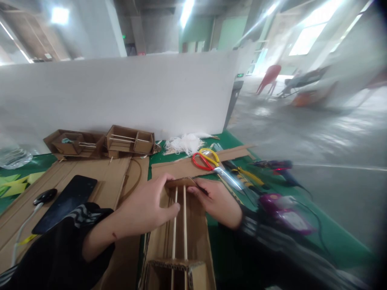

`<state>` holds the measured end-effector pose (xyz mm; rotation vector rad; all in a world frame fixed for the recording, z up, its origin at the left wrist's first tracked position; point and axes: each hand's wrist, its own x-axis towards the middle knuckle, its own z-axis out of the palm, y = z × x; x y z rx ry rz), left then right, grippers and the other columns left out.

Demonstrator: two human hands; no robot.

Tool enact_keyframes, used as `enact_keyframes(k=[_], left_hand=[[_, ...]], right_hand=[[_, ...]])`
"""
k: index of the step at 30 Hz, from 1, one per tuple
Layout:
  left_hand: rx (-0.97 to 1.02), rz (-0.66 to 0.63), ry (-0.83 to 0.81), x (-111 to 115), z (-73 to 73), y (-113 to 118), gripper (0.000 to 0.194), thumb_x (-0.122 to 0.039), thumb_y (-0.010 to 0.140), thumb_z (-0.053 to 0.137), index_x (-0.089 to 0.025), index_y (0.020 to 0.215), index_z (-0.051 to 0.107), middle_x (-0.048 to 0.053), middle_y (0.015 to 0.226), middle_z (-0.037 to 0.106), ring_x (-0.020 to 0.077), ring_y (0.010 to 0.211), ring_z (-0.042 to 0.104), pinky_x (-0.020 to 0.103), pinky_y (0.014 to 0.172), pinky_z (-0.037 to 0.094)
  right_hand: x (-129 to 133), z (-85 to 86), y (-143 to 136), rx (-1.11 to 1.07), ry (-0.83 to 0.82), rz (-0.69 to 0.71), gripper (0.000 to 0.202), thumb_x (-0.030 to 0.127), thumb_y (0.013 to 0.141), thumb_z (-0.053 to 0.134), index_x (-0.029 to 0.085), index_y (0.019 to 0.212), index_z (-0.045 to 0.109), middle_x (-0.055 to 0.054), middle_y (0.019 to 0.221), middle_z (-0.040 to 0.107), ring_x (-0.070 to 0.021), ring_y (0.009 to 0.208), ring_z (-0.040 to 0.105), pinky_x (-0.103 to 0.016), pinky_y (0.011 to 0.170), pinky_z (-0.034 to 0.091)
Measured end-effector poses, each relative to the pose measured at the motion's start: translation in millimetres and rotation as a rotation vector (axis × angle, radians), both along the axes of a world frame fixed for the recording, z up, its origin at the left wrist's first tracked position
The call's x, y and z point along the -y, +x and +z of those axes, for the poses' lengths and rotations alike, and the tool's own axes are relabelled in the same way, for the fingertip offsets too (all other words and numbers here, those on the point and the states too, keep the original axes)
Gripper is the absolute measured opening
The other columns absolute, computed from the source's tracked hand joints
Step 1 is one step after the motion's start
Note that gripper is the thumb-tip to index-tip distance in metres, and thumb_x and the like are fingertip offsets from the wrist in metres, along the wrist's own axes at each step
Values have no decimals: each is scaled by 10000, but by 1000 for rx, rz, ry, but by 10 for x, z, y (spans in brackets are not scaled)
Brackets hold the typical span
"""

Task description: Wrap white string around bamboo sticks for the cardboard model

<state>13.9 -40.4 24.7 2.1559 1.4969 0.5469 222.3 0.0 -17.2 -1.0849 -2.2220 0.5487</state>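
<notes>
A long cardboard box [198, 225] lies before me, with two thin wooden sticks [185, 225] running along its inside. The sticks pass through a cardboard divider [172, 264] at the near end and reach an upright cardboard piece [181, 183] at the far end. My left hand [148, 205] is curved over the box's left side, fingertips at that far piece and thumb beside the left stick. Gripping the far piece's right end is my right hand [217, 199], its thumb bent against the cardboard; its other fingers are partly hidden.
Scissors [205, 161] with red and yellow handles, pliers [254, 176] and a glue gun [279, 167] lie right. White string [186, 143] and two similar cardboard boxes [130, 139] stand behind. A black phone [66, 203] and mouse-like device [45, 196] rest on cardboard at left.
</notes>
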Motion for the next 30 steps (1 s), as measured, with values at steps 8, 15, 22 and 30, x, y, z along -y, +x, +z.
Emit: enact_keyframes(k=[8,15,22,30], left_hand=[[-19,22,-3,-15,-37,-16,457,-357,780,596,-284,1211,462,31,1198,603,255,1087,560,372,908,430],[-46,62,-21,-35,-31,24,393,-359,785,583,-282,1160,492,31,1157,641,271,1052,601,388,891,434],[-54,127,11,-24,-56,84,309,-280,765,571,-266,1068,518,24,1037,687,261,972,643,366,836,443],[-85,122,20,-26,-60,99,319,-273,767,552,-255,1083,511,37,1011,691,268,935,654,359,773,458]], right_hand=[[14,-9,-11,-12,9,7,295,336,947,448,194,702,530,-11,674,606,-147,633,567,-232,599,376],[71,-19,-31,39,51,-38,267,311,947,446,189,742,565,-21,710,619,-153,665,578,-242,617,375],[90,-14,-32,34,74,-32,249,300,945,460,190,745,561,-10,702,610,-136,644,567,-231,606,373],[84,-23,-31,50,85,-25,259,304,949,448,194,740,556,-14,697,612,-139,636,570,-235,599,376]])
